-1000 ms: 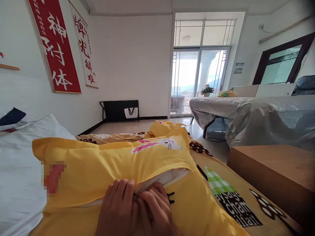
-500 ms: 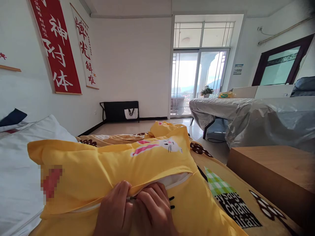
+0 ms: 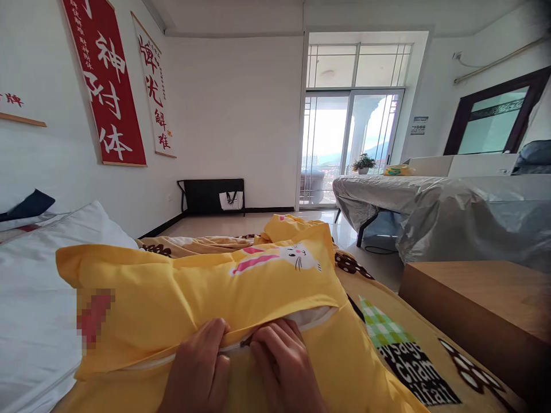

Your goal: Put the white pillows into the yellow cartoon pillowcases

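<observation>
Pillow (image 3: 172, 292) in a yellow case lies on the patterned blanket (image 3: 387, 304) right in front of the person, a rabbit print (image 3: 297, 255) near its far right corner. From where I stand, a slit crosses the case, gaping at the right, where white cloth (image 3: 316, 317) shows. The left hand (image 3: 198, 364) is clamped on the slit's edge, fingertips tucked out of sight. Just beside it, the right hand (image 3: 284, 358) has its fingers bent and pinched on the zip (image 3: 245, 343), a short stretch of which shows between the two. A white pillow (image 3: 38, 298) lies at the left; a wooden box (image 3: 482, 287) and a plastic-covered table (image 3: 469, 201) stand at the right.
</observation>
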A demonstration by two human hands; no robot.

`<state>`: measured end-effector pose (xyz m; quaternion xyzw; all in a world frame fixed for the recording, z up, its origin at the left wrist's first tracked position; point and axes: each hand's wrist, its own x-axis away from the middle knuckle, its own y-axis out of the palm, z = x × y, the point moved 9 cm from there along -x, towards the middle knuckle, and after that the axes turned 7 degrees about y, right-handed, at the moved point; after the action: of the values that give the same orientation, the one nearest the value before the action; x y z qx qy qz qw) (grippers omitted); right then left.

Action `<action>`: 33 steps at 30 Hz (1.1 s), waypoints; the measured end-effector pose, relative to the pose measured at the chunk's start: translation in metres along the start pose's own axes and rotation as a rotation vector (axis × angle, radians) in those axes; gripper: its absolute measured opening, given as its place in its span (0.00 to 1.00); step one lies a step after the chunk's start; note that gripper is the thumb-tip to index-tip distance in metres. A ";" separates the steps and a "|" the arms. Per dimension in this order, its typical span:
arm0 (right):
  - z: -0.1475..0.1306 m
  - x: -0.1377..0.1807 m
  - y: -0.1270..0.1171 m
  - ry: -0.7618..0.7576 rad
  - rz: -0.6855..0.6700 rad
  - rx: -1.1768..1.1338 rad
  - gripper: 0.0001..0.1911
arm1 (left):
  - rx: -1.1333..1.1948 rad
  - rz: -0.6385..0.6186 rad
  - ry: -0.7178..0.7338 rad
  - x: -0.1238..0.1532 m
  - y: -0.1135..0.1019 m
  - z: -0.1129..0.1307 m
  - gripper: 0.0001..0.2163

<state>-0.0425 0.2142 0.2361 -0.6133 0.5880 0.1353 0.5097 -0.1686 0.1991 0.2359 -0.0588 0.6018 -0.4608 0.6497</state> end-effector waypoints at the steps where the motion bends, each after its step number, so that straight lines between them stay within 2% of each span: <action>1: 0.001 -0.001 -0.003 0.007 0.008 0.005 0.07 | 0.001 0.000 -0.008 0.000 -0.001 0.001 0.09; 9: 0.000 -0.006 -0.018 0.002 0.045 0.026 0.08 | -0.031 -0.019 -0.028 -0.001 -0.001 -0.002 0.10; 17: 0.014 -0.011 -0.036 0.080 0.061 0.097 0.08 | -0.071 -0.011 -0.021 -0.004 -0.004 -0.002 0.10; 33: 0.027 -0.018 -0.049 0.052 -0.014 0.231 0.09 | -0.122 -0.002 -0.013 -0.005 -0.004 -0.004 0.09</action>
<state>0.0068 0.2354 0.2608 -0.5579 0.6083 0.0473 0.5625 -0.1729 0.2026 0.2411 -0.1021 0.6246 -0.4236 0.6481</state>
